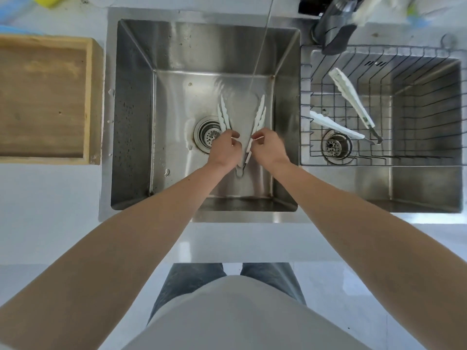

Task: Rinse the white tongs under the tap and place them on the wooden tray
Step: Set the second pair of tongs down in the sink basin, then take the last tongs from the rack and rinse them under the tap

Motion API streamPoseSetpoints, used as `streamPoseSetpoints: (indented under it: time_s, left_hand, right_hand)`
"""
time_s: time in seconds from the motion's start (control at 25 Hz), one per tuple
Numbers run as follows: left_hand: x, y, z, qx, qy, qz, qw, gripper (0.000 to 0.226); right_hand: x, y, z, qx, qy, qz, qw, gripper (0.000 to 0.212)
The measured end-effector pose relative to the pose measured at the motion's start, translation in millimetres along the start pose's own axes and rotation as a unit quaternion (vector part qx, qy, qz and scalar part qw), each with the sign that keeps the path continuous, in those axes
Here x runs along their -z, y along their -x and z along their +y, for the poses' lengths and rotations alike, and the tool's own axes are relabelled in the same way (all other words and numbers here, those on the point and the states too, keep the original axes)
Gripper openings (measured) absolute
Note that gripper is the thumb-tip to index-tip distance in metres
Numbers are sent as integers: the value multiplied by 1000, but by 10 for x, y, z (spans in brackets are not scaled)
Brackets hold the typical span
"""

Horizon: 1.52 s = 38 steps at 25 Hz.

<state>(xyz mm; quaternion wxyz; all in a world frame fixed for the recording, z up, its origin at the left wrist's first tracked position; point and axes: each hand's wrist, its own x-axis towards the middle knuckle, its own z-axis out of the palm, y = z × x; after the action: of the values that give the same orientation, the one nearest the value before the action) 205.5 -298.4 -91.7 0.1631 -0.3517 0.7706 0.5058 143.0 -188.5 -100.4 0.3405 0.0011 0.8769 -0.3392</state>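
Note:
White tongs (259, 114) are spread open in a V over the left sink basin (177, 46), hinge end toward me. My left hand (223, 149) grips the left arm of the tongs, whose white tip points away from me. My right hand (267, 147) grips the right arm. A thin stream of tap water (261, 46) falls between the two arms, close to the right one. The wooden tray (94, 97) sits on the counter to the left of the sink and holds nothing.
A second pair of white tongs (350, 94) lies open in the wire rack (379, 54) inside the right basin. The tap base (331, 24) stands behind the sinks. Each basin has a round drain (208, 133). A yellow object (44, 0) sits at the far left.

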Motion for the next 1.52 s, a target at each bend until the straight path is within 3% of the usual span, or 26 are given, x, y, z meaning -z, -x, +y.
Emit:
streamPoseSetpoints:
  time_s: [0.24, 0.64, 0.88, 1.12, 1.4, 1.52]
  left_hand:
    - [9, 380, 382, -66, 57, 18, 996, 28]
    - [-396, 531, 1465, -256, -28, 0, 966, 34]
    - [-776, 241, 1800, -265, -155, -23, 951, 43]
    - [-1085, -11, 1857, -234, -313, -56, 919, 48]
    - [-1276, -150, 1763, -224, -454, -45, 861, 25]
    - [-1288, -206, 1736, -238, -438, -41, 866, 24]
  right_hand:
    - [460, 452, -74, 50, -104, 45, 992, 20]
    - [1855, 357, 159, 128, -14, 145, 981, 28]
    - [2400, -93, 498, 121, 115, 132, 977, 41]
    - [2589, -375, 804, 90, 194, 89, 973, 39]
    - [2487, -519, 952, 72, 252, 51, 964, 31]
    - [2479, -526, 984, 48, 267, 40, 962, 19]
